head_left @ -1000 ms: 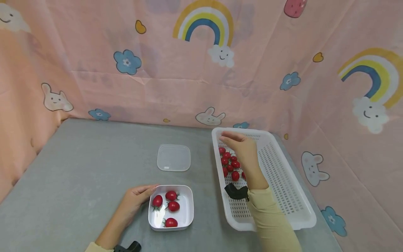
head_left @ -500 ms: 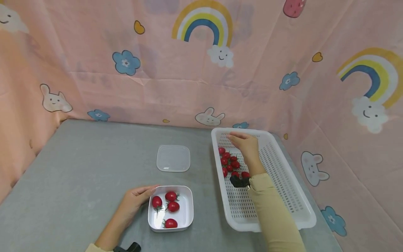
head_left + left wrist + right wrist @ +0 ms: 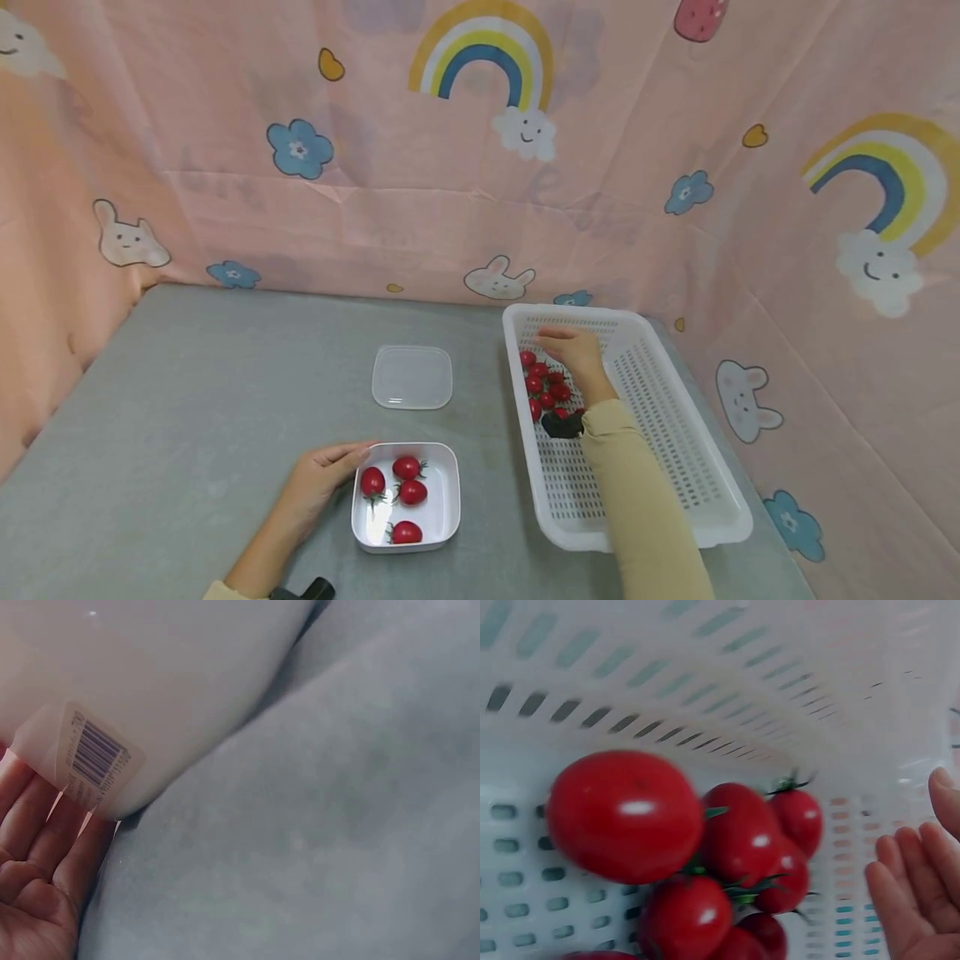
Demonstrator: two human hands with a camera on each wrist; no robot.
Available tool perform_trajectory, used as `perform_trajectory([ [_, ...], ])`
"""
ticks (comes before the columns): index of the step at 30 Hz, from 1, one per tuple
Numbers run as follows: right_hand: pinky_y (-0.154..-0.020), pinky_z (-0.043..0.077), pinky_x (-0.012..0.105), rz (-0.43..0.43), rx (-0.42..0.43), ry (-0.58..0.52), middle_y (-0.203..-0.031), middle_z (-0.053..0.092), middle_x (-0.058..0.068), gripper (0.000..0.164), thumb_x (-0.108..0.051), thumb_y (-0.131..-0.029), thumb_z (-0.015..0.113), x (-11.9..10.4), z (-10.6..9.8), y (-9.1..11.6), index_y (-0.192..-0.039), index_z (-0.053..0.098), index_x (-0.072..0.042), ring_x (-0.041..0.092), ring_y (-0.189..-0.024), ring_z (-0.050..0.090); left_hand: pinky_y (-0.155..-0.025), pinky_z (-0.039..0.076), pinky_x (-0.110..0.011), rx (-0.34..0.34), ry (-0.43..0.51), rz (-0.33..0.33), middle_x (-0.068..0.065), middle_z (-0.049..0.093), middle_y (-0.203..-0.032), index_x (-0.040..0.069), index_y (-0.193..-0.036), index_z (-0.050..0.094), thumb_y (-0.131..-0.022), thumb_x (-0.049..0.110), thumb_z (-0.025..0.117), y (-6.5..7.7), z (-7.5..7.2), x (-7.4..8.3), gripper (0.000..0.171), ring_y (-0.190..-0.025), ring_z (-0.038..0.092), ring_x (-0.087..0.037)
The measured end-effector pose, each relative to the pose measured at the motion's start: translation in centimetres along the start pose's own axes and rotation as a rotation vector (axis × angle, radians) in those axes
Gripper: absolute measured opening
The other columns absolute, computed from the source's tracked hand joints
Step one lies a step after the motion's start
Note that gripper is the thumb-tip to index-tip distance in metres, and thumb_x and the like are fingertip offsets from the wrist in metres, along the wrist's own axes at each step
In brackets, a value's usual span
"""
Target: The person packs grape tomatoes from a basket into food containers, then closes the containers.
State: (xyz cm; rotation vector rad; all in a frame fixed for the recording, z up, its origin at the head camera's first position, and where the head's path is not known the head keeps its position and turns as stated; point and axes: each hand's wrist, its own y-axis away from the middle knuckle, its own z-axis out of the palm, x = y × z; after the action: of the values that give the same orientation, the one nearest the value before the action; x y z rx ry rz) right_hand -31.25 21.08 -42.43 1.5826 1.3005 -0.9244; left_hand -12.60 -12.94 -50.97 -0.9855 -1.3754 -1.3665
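In the head view my left hand point(image 3: 324, 477) rests against the left side of a small white box point(image 3: 448, 527), touching its far left corner. Four fingers' worth of detail is partly cut off in the left wrist view, where extended fingers point(image 3: 56, 832) lie along the box's outer wall beside a barcode label point(image 3: 97, 756). Several cherry tomatoes point(image 3: 412, 492) with green stems lie inside. My right hand point(image 3: 576, 353) hovers in the white perforated basket point(image 3: 660, 400), just beyond its tomatoes point(image 3: 626, 816). In the right wrist view its fingers are relaxed, thumb apart, holding nothing.
A clear lid point(image 3: 412, 377) lies flat on the grey table point(image 3: 210, 400) behind the box. The basket's raised rim surrounds the right hand. A pink patterned cloth point(image 3: 375, 208) hangs along the back and sides.
My right hand has shifted slightly right, then down and nearer the basket's tomatoes. The left hand and the box stay in place.
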Motion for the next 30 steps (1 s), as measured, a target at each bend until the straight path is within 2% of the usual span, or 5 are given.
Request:
perform_trajectory([
  [5, -0.112, 0.043, 0.045, -0.026, 0.011, 0.124, -0.133, 0.064, 0.017, 0.04, -0.023, -0.092, 0.07, 0.9, 0.4, -0.8, -0.127, 0.067, -0.003, 0.031, -0.129, 0.056, -0.085, 0.052, -0.016, -0.005, 0.002, 0.003, 0.014, 0.075, -0.096, -0.009, -0.116, 0.069, -0.093, 0.015, 0.067, -0.1, 0.0, 0.0, 0.033, -0.094, 0.066, 0.003],
  [11, -0.113, 0.04, 0.049, 0.02, -0.043, 0.23, -0.137, 0.062, 0.014, 0.041, -0.025, -0.092, 0.071, 1.6, 0.5, -1.5, -0.129, 0.067, -0.008, 0.031, -0.132, 0.053, -0.085, 0.052, -0.016, -0.013, 0.004, 0.008, 0.015, 0.075, -0.095, -0.009, -0.116, 0.069, -0.094, 0.016, 0.067, -0.1, -0.1, -0.2, 0.033, -0.094, 0.066, 0.003],
  [20, -0.113, 0.04, 0.048, 0.014, -0.117, 0.246, -0.134, 0.064, 0.014, 0.042, -0.021, -0.085, 0.078, 3.2, 0.4, -2.3, -0.124, 0.069, -0.007, 0.03, -0.126, 0.056, -0.085, 0.052, -0.016, -0.011, 0.0, 0.018, 0.016, 0.075, -0.094, -0.008, -0.114, 0.07, -0.094, 0.015, 0.067, 0.2, 0.0, 0.2, 0.031, -0.094, 0.066, 0.004],
  [23, -0.107, 0.045, 0.044, 0.009, -0.124, 0.253, -0.131, 0.066, 0.015, 0.041, -0.019, -0.084, 0.079, 3.4, 0.6, -2.4, -0.122, 0.071, -0.006, 0.028, -0.117, 0.058, -0.085, 0.052, -0.015, -0.003, -0.001, 0.019, 0.015, 0.075, -0.094, -0.009, -0.114, 0.07, -0.093, 0.014, 0.067, 0.3, 0.0, 0.4, 0.031, -0.094, 0.066, 0.004],
  [30, -0.075, 0.049, 0.026, -0.027, -0.122, 0.344, -0.124, 0.069, 0.016, 0.035, -0.019, -0.086, 0.076, 3.6, 0.9, -2.6, -0.118, 0.073, -0.006, 0.021, -0.091, 0.06, -0.085, 0.052, -0.016, 0.002, -0.008, 0.006, 0.015, 0.075, -0.094, -0.009, -0.115, 0.069, -0.093, 0.014, 0.067, 0.1, 0.1, 0.2, 0.032, -0.093, 0.066, 0.004],
])
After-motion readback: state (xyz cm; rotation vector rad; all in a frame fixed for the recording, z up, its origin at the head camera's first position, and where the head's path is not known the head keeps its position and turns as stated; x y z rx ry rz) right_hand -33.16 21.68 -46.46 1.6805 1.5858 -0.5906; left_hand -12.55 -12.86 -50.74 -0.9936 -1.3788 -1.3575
